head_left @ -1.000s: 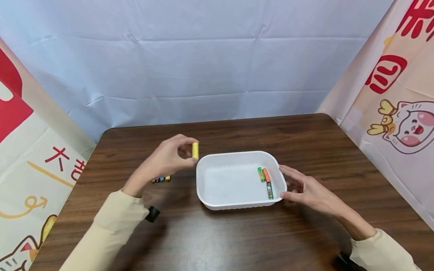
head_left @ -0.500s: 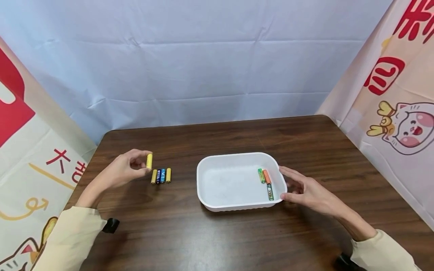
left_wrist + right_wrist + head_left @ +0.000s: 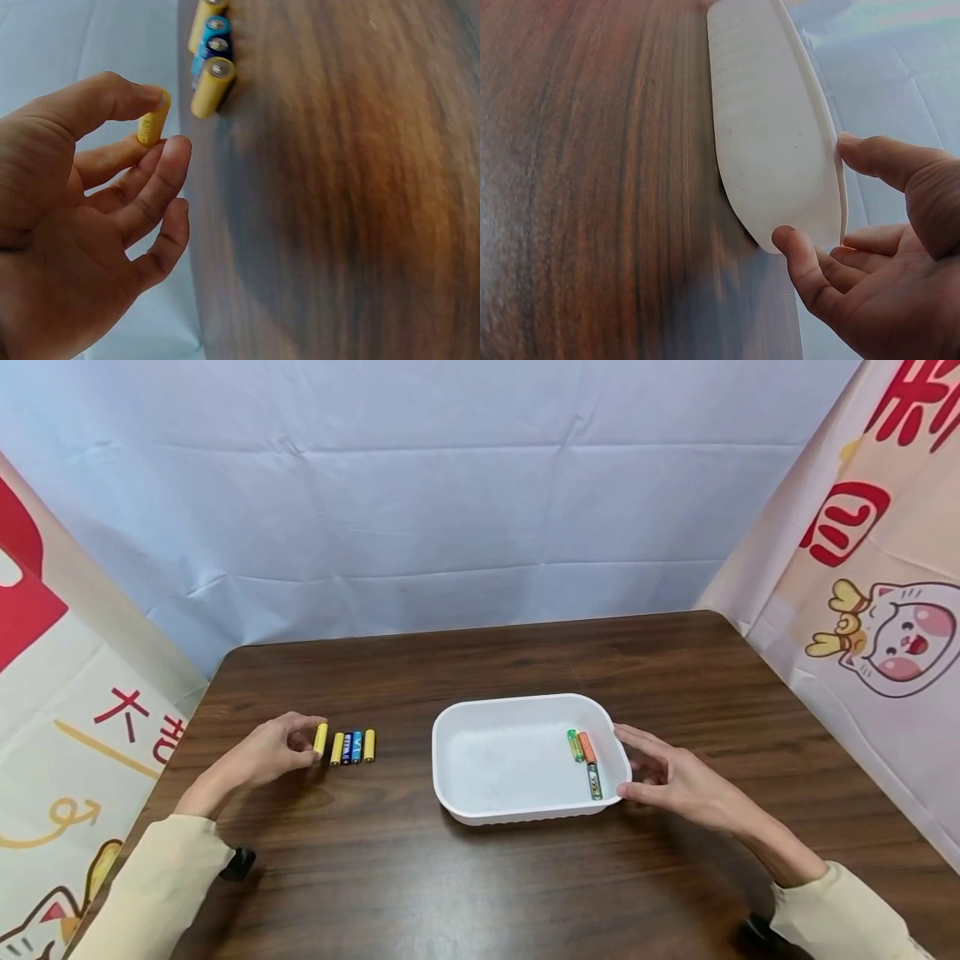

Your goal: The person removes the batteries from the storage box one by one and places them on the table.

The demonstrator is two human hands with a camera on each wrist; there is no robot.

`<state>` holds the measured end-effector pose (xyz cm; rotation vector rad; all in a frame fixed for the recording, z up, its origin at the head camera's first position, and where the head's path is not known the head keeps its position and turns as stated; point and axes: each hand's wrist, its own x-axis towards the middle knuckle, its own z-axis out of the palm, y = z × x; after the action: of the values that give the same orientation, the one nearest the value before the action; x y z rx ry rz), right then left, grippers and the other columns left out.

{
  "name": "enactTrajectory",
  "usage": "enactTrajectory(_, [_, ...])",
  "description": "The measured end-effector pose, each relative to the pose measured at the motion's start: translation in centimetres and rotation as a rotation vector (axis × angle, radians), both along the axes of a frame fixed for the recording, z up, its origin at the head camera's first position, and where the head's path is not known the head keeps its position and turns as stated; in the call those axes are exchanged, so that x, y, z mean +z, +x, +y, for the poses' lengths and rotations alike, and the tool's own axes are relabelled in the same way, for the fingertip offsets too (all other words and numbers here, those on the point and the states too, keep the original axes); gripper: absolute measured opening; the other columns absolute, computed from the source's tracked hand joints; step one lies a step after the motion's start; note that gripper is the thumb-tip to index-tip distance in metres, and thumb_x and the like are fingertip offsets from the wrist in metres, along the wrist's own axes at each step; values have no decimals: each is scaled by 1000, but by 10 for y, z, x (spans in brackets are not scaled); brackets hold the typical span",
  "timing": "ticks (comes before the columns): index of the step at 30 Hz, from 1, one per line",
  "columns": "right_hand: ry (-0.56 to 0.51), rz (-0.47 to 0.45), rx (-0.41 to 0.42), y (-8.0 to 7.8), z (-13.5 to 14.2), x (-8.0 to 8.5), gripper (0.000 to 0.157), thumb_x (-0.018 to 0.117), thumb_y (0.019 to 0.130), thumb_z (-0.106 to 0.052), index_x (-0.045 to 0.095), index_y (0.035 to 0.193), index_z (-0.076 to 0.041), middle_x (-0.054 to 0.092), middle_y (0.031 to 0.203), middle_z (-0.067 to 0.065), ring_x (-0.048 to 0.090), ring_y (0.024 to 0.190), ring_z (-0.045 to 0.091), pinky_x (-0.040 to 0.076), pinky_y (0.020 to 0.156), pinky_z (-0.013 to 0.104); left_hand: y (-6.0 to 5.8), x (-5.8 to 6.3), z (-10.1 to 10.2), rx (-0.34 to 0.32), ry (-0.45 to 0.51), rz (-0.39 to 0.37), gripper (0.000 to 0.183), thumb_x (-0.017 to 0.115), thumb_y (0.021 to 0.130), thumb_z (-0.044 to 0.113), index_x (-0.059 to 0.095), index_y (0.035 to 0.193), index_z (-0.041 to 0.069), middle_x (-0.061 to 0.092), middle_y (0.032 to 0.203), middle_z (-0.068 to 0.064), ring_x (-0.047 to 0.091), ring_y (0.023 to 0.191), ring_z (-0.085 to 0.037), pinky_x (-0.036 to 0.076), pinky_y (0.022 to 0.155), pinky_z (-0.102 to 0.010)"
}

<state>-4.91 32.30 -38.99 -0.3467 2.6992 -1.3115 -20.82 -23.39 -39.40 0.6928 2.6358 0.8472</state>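
My left hand [image 3: 273, 747] pinches a yellow battery [image 3: 321, 741] between thumb and fingers, low over the left of the table. Right beside it lies a side-by-side row: a yellow battery [image 3: 337, 749], a dark blue one [image 3: 347, 748], a light blue one [image 3: 357, 747] and another yellow one [image 3: 370, 746]. At the right end of a white plastic tray [image 3: 487, 760], my right hand [image 3: 686, 785] holds the rim and end wall. In the tray's right part lie a green battery [image 3: 575, 745], an orange one [image 3: 587, 748] and a dark green one [image 3: 594, 782].
Everything stands on a dark wood-grain table [image 3: 420, 877]. A pale cloth [image 3: 450, 510] hangs behind its far edge. Printed sheets with cartoon figures [image 3: 900, 643] hang at both sides.
My left hand has moved left from the tray's left side with the yellow battery, past the row, then down to the row's left end. The right hand has stayed on the tray.
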Motion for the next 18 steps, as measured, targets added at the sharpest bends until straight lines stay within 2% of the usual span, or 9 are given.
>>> enactTrajectory(4, [1, 6, 1, 0, 0, 0, 82, 79, 94, -21, 34, 160, -1, 37, 160, 21, 65, 105, 23, 55, 71, 27, -3, -6, -1, -4, -24, -29, 57, 69, 98, 10, 47, 148, -7, 61, 109, -13, 57, 81, -19, 45, 64, -36])
enactTrajectory(10, [-13, 1, 2, 0, -1, 1, 82, 79, 94, -20, 34, 160, -1, 36, 160, 21, 65, 105, 22, 55, 70, 28, -8, -12, -1, -16, -46, -37, 56, 69, 99, 9, 48, 147, -9, 54, 126, -24, 58, 87, -20, 47, 66, -36])
enactTrajectory(18, [-14, -3, 0, 1, -1, 0, 83, 79, 93, -20, 34, 160, -1, 35, 161, 22, 65, 106, 27, 55, 71, 28, -9, -16, 4, -68, -70, 4, 54, 73, 96, 5, 52, 142, -13, 48, 132, -30, 49, 86, -23, 41, 70, -39])
